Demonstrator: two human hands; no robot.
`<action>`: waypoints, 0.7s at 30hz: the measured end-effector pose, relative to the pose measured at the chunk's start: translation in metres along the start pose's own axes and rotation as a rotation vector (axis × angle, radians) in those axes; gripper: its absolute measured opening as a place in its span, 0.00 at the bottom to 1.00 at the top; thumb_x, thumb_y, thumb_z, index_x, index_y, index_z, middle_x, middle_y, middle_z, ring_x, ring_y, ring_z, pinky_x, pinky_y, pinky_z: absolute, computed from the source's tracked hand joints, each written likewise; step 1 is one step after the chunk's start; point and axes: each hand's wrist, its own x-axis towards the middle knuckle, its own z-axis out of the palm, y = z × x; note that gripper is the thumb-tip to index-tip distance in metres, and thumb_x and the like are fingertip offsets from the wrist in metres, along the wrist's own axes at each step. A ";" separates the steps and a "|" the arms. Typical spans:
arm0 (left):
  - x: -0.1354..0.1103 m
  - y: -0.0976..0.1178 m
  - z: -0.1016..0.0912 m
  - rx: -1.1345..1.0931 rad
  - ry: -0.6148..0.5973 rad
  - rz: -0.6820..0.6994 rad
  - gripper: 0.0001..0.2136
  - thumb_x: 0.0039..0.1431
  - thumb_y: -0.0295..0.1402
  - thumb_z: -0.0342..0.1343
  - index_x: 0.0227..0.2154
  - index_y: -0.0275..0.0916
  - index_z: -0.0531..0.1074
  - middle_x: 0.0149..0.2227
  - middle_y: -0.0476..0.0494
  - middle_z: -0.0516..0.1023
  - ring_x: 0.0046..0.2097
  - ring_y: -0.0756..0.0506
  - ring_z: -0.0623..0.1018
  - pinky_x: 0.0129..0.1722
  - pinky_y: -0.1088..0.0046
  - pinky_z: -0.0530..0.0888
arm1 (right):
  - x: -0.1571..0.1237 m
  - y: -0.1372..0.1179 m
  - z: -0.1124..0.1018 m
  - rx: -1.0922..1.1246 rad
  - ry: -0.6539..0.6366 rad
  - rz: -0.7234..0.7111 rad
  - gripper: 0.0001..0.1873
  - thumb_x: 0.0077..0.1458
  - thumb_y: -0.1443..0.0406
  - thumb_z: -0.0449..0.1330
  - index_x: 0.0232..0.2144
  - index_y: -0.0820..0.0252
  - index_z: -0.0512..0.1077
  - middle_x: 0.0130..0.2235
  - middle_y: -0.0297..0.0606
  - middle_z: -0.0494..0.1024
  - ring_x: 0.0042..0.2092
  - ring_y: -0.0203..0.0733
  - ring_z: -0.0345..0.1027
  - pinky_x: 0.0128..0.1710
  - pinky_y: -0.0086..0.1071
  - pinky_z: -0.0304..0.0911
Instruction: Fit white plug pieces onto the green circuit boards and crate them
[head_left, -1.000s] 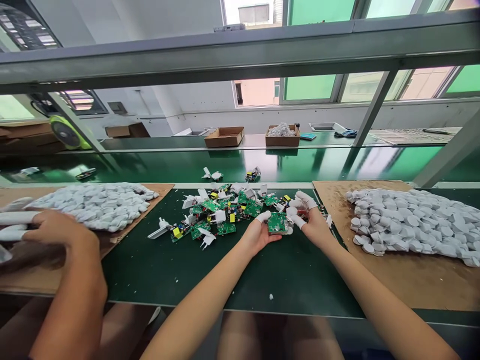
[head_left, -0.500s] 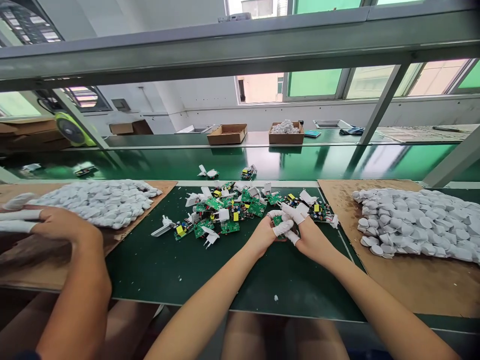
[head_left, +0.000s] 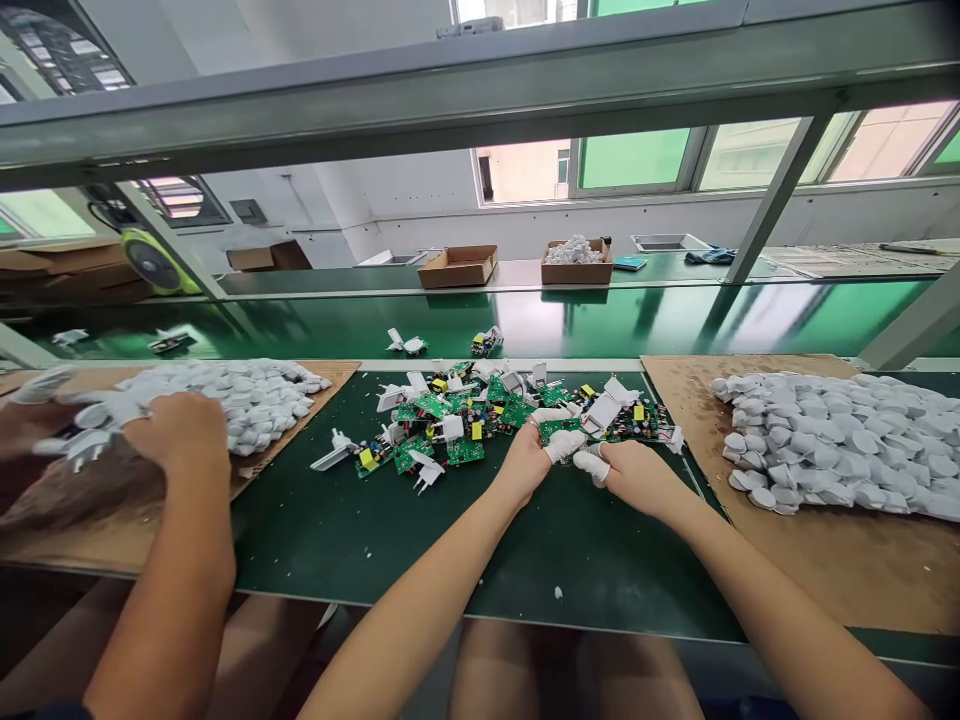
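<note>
My left hand [head_left: 527,458], with white finger covers, pinches a green circuit board [head_left: 559,429] at the near right edge of a pile of boards. Just to its right, my right hand [head_left: 634,476] has its covered fingertips drawn together. What they grip, if anything, is hidden. A white plug housing [head_left: 602,411] shows just beyond those fingertips; whether they touch it I cannot tell. The pile of circuit boards with white plug parts [head_left: 465,453] spreads to the left of and beyond my hands on the green work surface [head_left: 360,545].
Heaps of white plastic caps lie on cardboard, one at right [head_left: 840,440] and one at left [head_left: 247,400]. A co-worker's hands [head_left: 176,430] handle white plug parts at left. Two loose assemblies [head_left: 487,341] lie beyond the pile. A metal frame [head_left: 450,110] crosses overhead.
My hands have moved apart slightly, the right one drawn a little to the right. A white plug housing now shows beyond it. The co-worker's hand has moved right and now has white parts.
</note>
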 end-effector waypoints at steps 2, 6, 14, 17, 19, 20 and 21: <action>0.000 0.000 0.000 -0.042 -0.031 -0.037 0.24 0.30 0.36 0.64 0.35 0.36 0.65 0.30 0.47 0.72 0.33 0.48 0.72 0.35 0.72 0.68 | 0.003 -0.003 0.003 -0.030 0.001 0.023 0.15 0.55 0.59 0.47 0.22 0.61 0.64 0.24 0.39 0.70 0.27 0.40 0.63 0.22 0.27 0.45; 0.002 0.000 -0.001 -0.056 -0.004 -0.033 0.21 0.33 0.38 0.63 0.33 0.36 0.67 0.25 0.50 0.70 0.26 0.53 0.68 0.28 0.77 0.65 | 0.005 -0.007 0.009 -0.014 0.023 0.009 0.13 0.55 0.59 0.48 0.24 0.61 0.62 0.25 0.39 0.69 0.27 0.40 0.62 0.22 0.27 0.45; 0.004 -0.003 0.000 -0.097 0.031 0.038 0.20 0.38 0.45 0.59 0.33 0.37 0.69 0.30 0.49 0.71 0.32 0.51 0.68 0.35 0.77 0.65 | 0.009 -0.006 0.027 0.431 0.140 -0.048 0.11 0.52 0.58 0.48 0.29 0.62 0.58 0.27 0.38 0.67 0.27 0.39 0.60 0.26 0.29 0.53; 0.004 -0.005 0.003 -0.138 0.000 0.015 0.24 0.40 0.51 0.54 0.36 0.38 0.68 0.38 0.46 0.71 0.41 0.48 0.68 0.42 0.74 0.63 | 0.011 -0.007 0.029 0.644 0.149 -0.044 0.15 0.50 0.53 0.48 0.28 0.61 0.57 0.24 0.35 0.64 0.25 0.37 0.58 0.25 0.30 0.54; 0.004 -0.007 0.004 -0.132 0.007 -0.055 0.25 0.41 0.53 0.52 0.34 0.37 0.67 0.37 0.45 0.71 0.41 0.47 0.68 0.42 0.72 0.64 | 0.011 -0.008 0.029 0.787 0.172 -0.085 0.18 0.48 0.51 0.48 0.30 0.60 0.56 0.23 0.33 0.63 0.24 0.36 0.58 0.24 0.29 0.54; 0.003 -0.008 0.004 -0.103 -0.003 -0.084 0.25 0.41 0.54 0.50 0.33 0.36 0.67 0.36 0.44 0.71 0.40 0.46 0.69 0.41 0.71 0.65 | 0.011 -0.009 0.028 0.838 0.192 -0.101 0.19 0.48 0.50 0.49 0.30 0.60 0.55 0.23 0.32 0.62 0.23 0.35 0.58 0.24 0.29 0.54; 0.003 -0.008 0.004 -0.048 -0.019 -0.093 0.25 0.41 0.55 0.49 0.31 0.36 0.67 0.34 0.44 0.71 0.38 0.46 0.69 0.39 0.71 0.66 | 0.010 -0.010 0.028 0.873 0.208 -0.105 0.20 0.47 0.49 0.49 0.30 0.60 0.55 0.23 0.31 0.62 0.22 0.35 0.57 0.23 0.29 0.54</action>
